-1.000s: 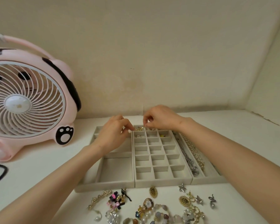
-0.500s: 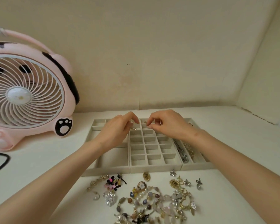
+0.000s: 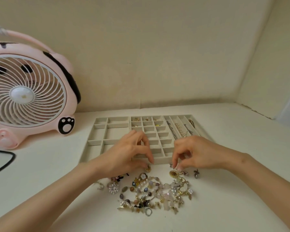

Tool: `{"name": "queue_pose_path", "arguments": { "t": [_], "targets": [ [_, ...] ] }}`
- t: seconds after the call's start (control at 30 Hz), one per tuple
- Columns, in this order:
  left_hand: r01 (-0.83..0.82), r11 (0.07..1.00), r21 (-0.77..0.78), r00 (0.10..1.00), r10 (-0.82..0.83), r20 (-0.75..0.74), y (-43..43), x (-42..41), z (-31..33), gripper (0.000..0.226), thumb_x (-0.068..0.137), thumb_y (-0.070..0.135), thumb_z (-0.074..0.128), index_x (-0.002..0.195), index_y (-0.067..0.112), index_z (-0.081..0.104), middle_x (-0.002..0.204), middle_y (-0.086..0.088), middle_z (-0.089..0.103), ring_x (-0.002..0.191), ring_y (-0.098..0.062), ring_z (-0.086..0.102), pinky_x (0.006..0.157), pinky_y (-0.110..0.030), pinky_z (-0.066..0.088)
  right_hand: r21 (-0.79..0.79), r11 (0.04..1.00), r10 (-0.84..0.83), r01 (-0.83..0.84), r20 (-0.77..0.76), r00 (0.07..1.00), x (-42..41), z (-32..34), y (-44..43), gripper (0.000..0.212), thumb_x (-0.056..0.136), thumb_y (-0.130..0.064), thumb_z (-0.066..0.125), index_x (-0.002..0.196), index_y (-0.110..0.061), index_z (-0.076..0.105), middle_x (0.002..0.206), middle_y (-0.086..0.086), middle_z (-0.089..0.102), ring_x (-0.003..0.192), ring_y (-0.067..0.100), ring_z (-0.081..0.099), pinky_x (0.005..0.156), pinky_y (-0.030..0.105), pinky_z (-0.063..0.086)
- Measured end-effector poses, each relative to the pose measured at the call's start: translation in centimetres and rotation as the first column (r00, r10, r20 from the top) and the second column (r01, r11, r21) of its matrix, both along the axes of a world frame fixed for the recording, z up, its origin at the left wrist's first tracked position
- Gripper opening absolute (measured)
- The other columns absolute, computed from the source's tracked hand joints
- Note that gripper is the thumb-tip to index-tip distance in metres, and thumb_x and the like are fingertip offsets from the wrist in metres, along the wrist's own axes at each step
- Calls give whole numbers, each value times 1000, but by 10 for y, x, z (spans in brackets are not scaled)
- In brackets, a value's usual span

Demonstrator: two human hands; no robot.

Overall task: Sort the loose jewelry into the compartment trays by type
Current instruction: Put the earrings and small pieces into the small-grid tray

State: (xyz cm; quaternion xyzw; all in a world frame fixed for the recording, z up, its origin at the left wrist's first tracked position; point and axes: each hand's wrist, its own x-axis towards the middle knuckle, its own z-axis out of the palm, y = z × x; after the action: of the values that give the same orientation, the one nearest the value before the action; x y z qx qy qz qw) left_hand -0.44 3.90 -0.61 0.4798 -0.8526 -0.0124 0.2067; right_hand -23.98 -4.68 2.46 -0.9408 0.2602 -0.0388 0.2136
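A white worktop [image 3: 241,164] carries everything, with a pink fan [image 3: 23,96] well off to the left of the left fingers [image 3: 148,153]. Just beyond both hands lie the grey compartment trays [image 3: 115,132] side by side, with chains [image 3: 180,129] in the long slots past the right fingers [image 3: 175,158]. The loose jewelry [image 3: 154,191] sits heaped just on the near side of the fingertips. The left hand [image 3: 126,156] curls at the trays' front edge, thumb and forefinger meeting at a small gold earring [image 3: 148,168]. The right hand [image 3: 197,153] bends its fingers down just above an oval gold brooch [image 3: 173,173]. Whether either is actually grasping its piece, I cannot tell.
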Motion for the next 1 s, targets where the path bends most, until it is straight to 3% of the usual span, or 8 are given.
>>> {"name": "queue_pose_path", "arguments": {
  "t": [0.27,0.47,0.57,0.7,0.8,0.93,1.0],
  "targets": [
    [7,987,-162,978,28,207,-2,-8,-6,6,81,29,68,86,33,65,111,6,49,98,-7,36,84,-15,23,-49,999,-20,19,-36,999,-2,-6,6,8,75,-33,78,79,-33,71,82,-8,59,72,1,51,65,15,35],
    [28,982,-187,977,13,215,-4,-7,-9,8,83,26,58,76,27,62,109,6,51,97,-8,38,85,-10,17,-47,999,-14,13,-17,1000,-2,-11,5,8,76,-33,76,79,-31,69,81,-8,60,72,3,53,69,25,46],
    [21,983,-183,988,8,156,-6,-7,-7,7,82,23,62,75,26,63,108,8,52,96,-4,37,82,-11,22,-21,1000,-14,15,25,1000,-2,-10,2,9,77,-30,75,76,-33,67,79,-8,61,70,4,53,68,27,48],
    [-30,987,-157,996,16,-90,-21,-7,14,6,76,31,67,75,25,67,104,11,55,95,-2,40,85,-11,32,88,996,-46,34,136,990,-4,-7,-3,13,77,-20,73,73,-30,67,77,-3,63,64,1,50,64,22,43],
    [-130,976,-176,973,92,-210,-55,1,26,8,74,21,75,71,18,69,99,7,56,93,-7,43,84,-9,31,160,985,-94,60,219,971,-3,-4,-6,13,77,-15,74,71,-25,68,69,-2,60,60,1,44,60,17,37],
    [-333,937,-101,913,294,-284,-106,14,24,6,75,15,75,72,13,72,96,6,54,96,-17,45,89,-29,37,213,971,-167,107,290,942,0,1,-11,10,78,-9,73,73,-17,69,66,-5,56,56,-1,42,57,10,35],
    [-381,922,-65,899,353,-260,-124,18,19,5,76,17,75,74,13,72,95,6,53,98,-19,45,90,-31,37,208,970,-190,127,316,929,4,2,-16,12,79,-11,73,72,-19,68,67,-4,56,56,-1,42,57,11,36]
  ]
}}
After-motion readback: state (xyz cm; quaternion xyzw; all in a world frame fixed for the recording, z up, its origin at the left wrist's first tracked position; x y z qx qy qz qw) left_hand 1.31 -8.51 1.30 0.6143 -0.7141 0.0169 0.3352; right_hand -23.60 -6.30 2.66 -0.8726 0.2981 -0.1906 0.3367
